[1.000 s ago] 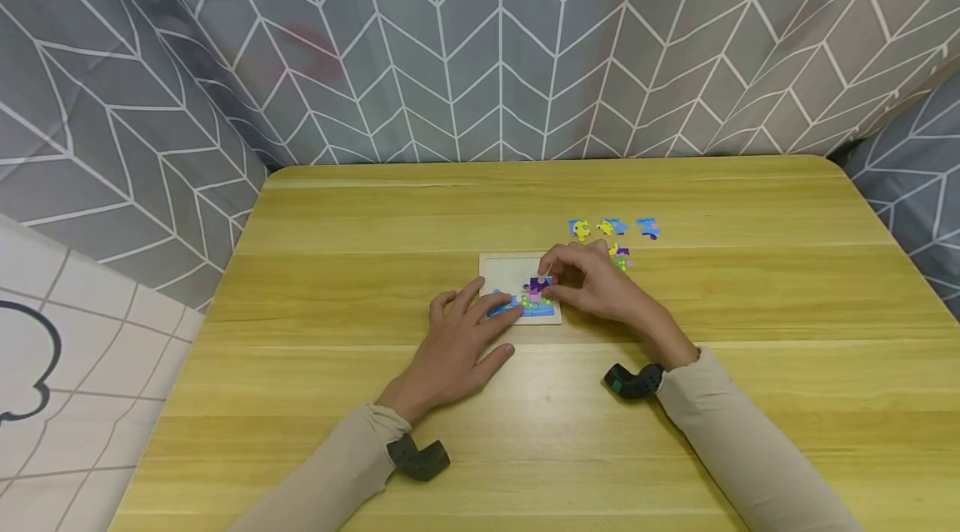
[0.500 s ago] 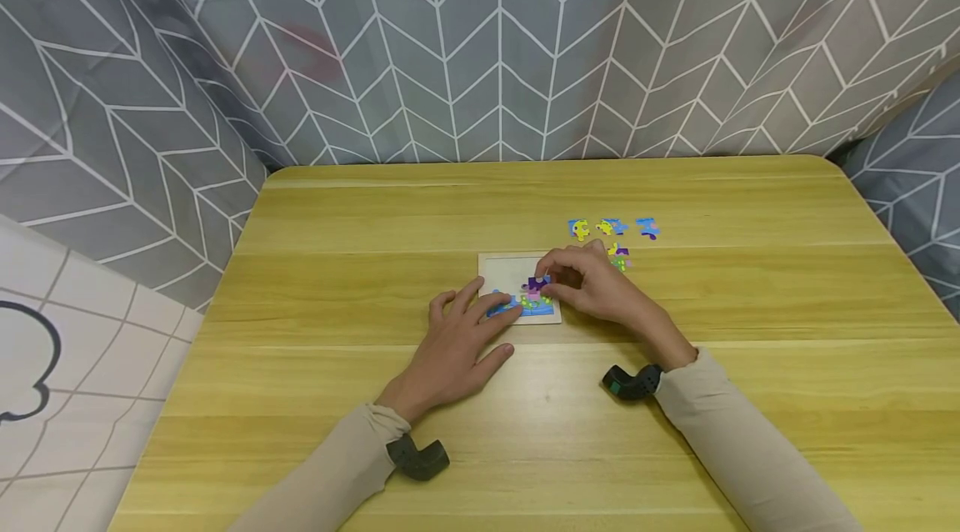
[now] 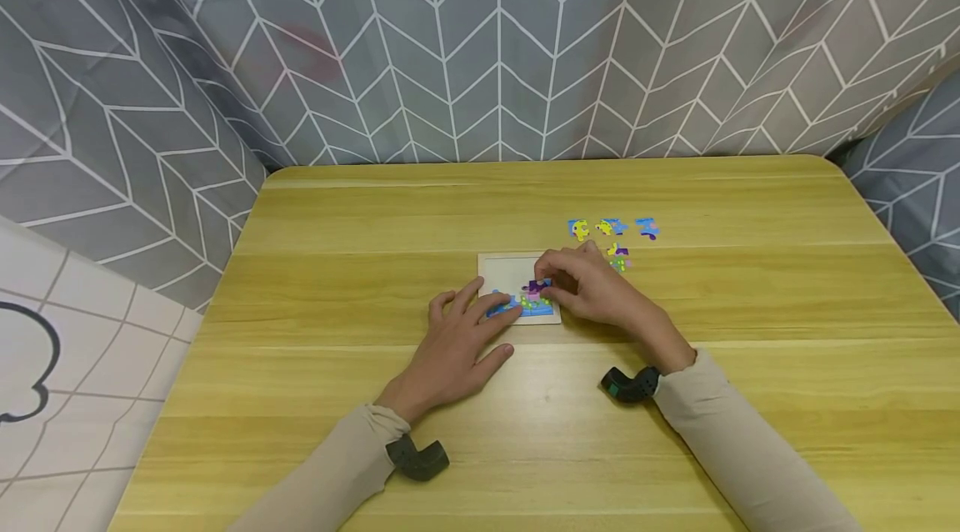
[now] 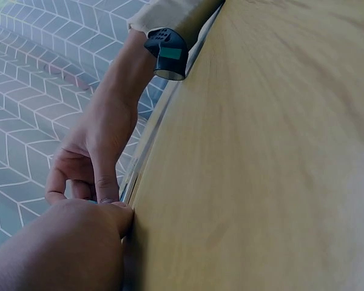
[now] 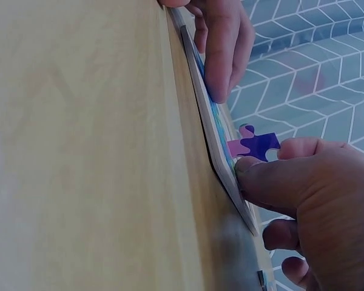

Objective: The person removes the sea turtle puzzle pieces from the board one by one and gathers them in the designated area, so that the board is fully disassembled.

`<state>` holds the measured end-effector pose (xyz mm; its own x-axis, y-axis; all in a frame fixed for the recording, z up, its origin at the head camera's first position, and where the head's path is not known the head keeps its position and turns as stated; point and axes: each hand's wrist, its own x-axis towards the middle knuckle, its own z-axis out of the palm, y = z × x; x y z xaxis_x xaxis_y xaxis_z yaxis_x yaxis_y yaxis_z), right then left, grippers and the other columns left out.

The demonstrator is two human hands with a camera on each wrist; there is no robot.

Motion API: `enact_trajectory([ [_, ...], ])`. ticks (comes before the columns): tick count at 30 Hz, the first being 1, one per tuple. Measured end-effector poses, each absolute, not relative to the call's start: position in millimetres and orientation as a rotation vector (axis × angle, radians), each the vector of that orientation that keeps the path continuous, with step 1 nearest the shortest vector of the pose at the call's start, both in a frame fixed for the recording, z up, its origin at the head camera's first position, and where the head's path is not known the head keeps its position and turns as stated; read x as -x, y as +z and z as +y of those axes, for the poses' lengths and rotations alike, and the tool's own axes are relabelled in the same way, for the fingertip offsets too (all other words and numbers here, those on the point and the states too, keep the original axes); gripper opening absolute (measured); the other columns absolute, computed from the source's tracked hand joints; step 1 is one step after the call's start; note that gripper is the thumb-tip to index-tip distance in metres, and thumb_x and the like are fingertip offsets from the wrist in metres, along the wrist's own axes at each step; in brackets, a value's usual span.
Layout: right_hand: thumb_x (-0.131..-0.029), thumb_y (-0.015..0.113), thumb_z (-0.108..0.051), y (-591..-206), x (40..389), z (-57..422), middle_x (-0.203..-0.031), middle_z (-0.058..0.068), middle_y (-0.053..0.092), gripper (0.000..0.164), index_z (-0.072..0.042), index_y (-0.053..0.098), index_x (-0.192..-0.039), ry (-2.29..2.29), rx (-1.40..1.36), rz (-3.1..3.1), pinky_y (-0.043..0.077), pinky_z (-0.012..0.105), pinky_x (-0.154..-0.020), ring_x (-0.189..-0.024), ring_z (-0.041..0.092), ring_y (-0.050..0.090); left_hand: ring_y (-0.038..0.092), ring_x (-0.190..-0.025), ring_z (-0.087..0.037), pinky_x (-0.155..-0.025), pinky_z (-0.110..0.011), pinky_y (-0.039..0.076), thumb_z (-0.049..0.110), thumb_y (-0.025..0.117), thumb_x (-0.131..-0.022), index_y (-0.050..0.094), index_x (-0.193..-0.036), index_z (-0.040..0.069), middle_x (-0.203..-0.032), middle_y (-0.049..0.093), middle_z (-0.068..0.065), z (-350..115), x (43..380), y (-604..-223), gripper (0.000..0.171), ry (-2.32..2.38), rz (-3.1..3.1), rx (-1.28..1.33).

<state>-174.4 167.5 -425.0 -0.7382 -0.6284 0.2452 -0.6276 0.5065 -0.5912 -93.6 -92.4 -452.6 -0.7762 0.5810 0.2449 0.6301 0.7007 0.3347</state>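
A pale puzzle tray point(image 3: 495, 268) lies at the middle of the table, with joined blue and green pieces point(image 3: 536, 311) along its near side. My right hand point(image 3: 592, 286) pinches a purple and pink puzzle piece point(image 5: 259, 145) between thumb and index finger. In the right wrist view this piece stands tilted up from the tray, its pink edge low against the fitted pieces. My left hand point(image 3: 457, 348) lies with spread, fairly straight fingers on the tray's left part, its fingertips covering some of the blue pieces. In the left wrist view the tray is mostly hidden behind the left hand point(image 4: 67, 242).
Beyond the right hand lie several loose pieces: a yellow and blue one point(image 3: 580, 228), another yellow and blue one point(image 3: 612, 227), a blue one point(image 3: 647, 228) and multicoloured pieces point(image 3: 619, 257). A grey patterned curtain point(image 3: 495, 57) hangs behind the wooden table point(image 3: 360, 265).
My right hand has shifted slightly left, and the purple piece looks a little lower toward the fitted pieces. The left hand has stayed in place.
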Motion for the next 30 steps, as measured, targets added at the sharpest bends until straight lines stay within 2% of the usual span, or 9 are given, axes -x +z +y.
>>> enact_trajectory([
  [5,-0.089,0.076,-0.005,-425.7,174.0,166.7,-0.069,-0.012,0.054,0.022,-0.019,0.061,-0.097,-1.044,1.159,2.728,0.022,0.035,-0.079,-0.063,0.008,0.045,0.029,-0.153,-0.036,-0.112,-0.06,0.023,0.042,0.052,-0.104,0.053,-0.149,0.026,-0.152,0.051,0.0,-92.6,93.4,-452.3,0.048,-0.612,-2.785,0.998],
  [13,-0.09,0.074,-0.004,-426.9,174.5,166.4,-0.067,-0.012,0.054,0.021,-0.018,0.061,-0.097,-1.097,1.149,2.673,0.022,0.038,-0.079,-0.061,0.006,0.046,0.028,-0.152,-0.042,-0.111,-0.063,0.023,0.043,0.046,-0.106,0.051,-0.15,0.032,-0.151,0.05,-0.003,-90.4,93.4,-453.0,0.046,-0.593,-2.798,1.014],
  [19,-0.09,0.075,-0.005,-427.4,174.9,166.4,-0.067,-0.011,0.054,0.021,-0.019,0.061,-0.097,-1.112,1.122,2.664,0.022,0.039,-0.08,-0.061,0.007,0.047,0.027,-0.152,-0.044,-0.111,-0.067,0.022,0.05,0.042,-0.105,0.051,-0.15,0.036,-0.152,0.047,-0.004,-84.2,88.7,-452.6,0.047,-0.51,-2.827,0.969],
  [24,-0.09,0.076,-0.006,-427.0,174.7,166.6,-0.071,-0.012,0.058,0.021,-0.02,0.062,-0.098,-1.125,1.095,2.673,0.022,0.038,-0.079,-0.063,0.008,0.048,0.028,-0.15,-0.039,-0.111,-0.068,0.02,0.053,0.041,-0.104,0.047,-0.153,0.037,-0.154,0.046,-0.006,-76.4,82.0,-452.3,0.051,-0.45,-2.841,0.913],
  [30,-0.089,0.077,-0.006,-427.8,174.4,166.4,-0.073,-0.011,0.059,0.021,-0.019,0.064,-0.099,-1.13,1.083,2.693,0.024,0.038,-0.078,-0.065,0.008,0.049,0.036,-0.144,-0.034,-0.108,-0.061,0.024,0.054,0.042,-0.104,0.046,-0.153,0.037,-0.156,0.045,-0.011,-71.5,76.6,-452.1,0.051,-0.396,-2.823,0.901],
])
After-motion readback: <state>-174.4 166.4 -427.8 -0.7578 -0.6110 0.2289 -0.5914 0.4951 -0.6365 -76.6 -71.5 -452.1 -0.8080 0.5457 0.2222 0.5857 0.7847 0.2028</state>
